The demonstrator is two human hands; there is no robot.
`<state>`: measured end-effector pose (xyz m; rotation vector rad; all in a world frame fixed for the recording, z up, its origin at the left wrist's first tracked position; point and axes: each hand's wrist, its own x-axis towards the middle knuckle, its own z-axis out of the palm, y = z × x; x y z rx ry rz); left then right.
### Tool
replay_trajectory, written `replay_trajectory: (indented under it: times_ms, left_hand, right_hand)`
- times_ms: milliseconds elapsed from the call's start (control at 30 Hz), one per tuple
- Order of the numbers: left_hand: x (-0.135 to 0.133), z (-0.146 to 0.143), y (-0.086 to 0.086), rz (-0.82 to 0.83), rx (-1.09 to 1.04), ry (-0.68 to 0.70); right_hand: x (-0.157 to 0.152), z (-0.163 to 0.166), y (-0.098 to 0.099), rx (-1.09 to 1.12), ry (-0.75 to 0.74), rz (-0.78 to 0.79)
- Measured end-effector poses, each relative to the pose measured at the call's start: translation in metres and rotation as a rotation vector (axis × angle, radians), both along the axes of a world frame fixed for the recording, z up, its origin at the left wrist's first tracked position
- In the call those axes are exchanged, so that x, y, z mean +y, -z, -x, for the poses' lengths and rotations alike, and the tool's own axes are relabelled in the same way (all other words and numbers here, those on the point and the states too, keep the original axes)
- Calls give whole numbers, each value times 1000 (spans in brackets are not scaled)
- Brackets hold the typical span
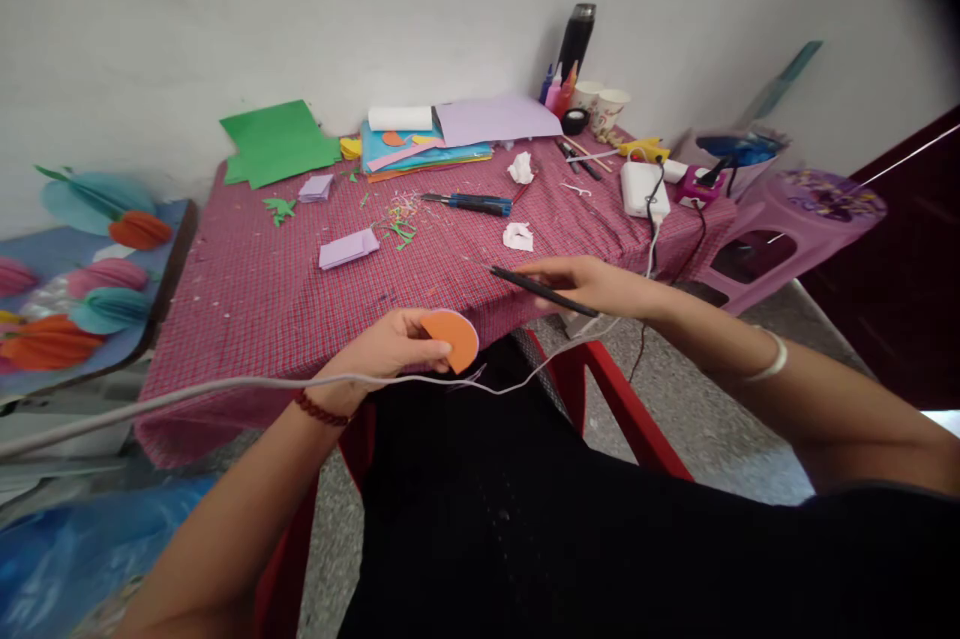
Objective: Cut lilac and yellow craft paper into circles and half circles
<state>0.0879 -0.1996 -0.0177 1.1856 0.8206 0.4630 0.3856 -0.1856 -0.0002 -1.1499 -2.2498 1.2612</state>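
My left hand (390, 349) is closed on a folded orange paper half-circle (452, 337), held over my lap in front of the table edge. My right hand (592, 284) grips a thin black stick-like tool (541, 291), its tip pointing left toward the table. The two hands are a short way apart. A thin white cord (300, 383) runs across below both hands.
The table has a red checked cloth (262, 289) with purple folded papers (349, 248), green scraps (401, 229), blue-handled tools (469, 203), coloured paper sheets (420, 144), cups (609, 107) and a white adapter (641, 187). Paper fruit decorations (82, 299) lie left; a purple stool (795, 219) stands right.
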Motion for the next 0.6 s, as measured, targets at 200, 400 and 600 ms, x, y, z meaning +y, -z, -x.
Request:
replay_trajectory:
  times_ms: [200, 400, 600]
  left_hand:
    - [28, 15, -8, -69, -73, -453]
    - [61, 25, -7, -48, -64, -498]
    - [104, 17, -5, -40, -27, -420]
  right_hand:
    - [69, 35, 21, -397, 179, -606]
    - [92, 59, 25, -157, 213, -642]
    - [109, 108, 20, 556, 94, 177]
